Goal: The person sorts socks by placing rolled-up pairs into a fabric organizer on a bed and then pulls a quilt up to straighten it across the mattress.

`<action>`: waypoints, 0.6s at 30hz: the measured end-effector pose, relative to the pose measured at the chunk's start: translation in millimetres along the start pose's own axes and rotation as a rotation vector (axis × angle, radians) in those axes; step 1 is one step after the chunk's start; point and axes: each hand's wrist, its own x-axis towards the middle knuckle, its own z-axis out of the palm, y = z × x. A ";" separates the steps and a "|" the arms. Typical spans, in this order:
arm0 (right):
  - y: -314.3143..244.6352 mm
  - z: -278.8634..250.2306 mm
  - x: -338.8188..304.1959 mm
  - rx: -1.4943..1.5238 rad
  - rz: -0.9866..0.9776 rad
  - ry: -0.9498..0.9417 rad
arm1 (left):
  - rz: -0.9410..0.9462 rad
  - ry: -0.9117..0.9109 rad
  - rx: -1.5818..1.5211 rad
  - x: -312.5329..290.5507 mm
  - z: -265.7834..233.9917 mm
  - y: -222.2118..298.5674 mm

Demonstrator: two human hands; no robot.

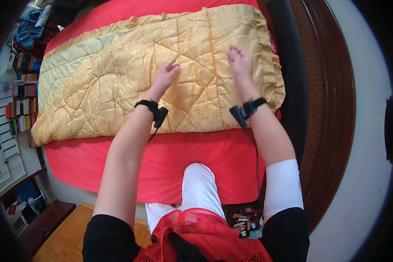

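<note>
A gold quilted comforter with stitched lines and a ruffled edge lies folded in a long band across the bed. Above its middle is my left hand, fingers loosely bent and thumb apart, with nothing held. Farther right, near the comforter's ruffled end, my right hand is half curled and holds nothing that I can see. Whether either hand touches the cloth I cannot tell. A black strap with a small device and cable sits on each wrist. Under the comforter spreads a red bed sheet.
The dark wooden headboard borders the bed's right side. To the left stand book-filled shelves, a white fan and blue clothing. Several small bottles are near the bed's lower right corner. My white-clad knee rests against the bed.
</note>
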 end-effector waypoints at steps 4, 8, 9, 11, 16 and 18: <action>40.0 -40.3 -84.1 0.012 0.179 -0.009 | -0.144 -0.037 -0.077 -58.0 31.3 -32.2; 86.8 -52.9 -170.2 -0.027 0.484 -0.081 | -0.257 0.072 -0.203 -118.6 8.8 -76.6; 96.1 -59.7 -188.1 -0.041 0.539 -0.088 | -0.304 0.108 -0.235 -132.2 4.1 -84.3; 113.7 -78.3 -214.1 -0.060 0.594 -0.084 | -0.391 0.118 -0.268 -155.3 3.7 -95.2; 135.2 -105.0 -234.3 -0.157 0.767 0.230 | -0.778 0.032 -0.148 -210.2 -23.3 -117.1; 140.1 -113.8 -230.3 -0.086 0.686 0.454 | -0.906 -0.006 -0.179 -228.2 -42.9 -136.2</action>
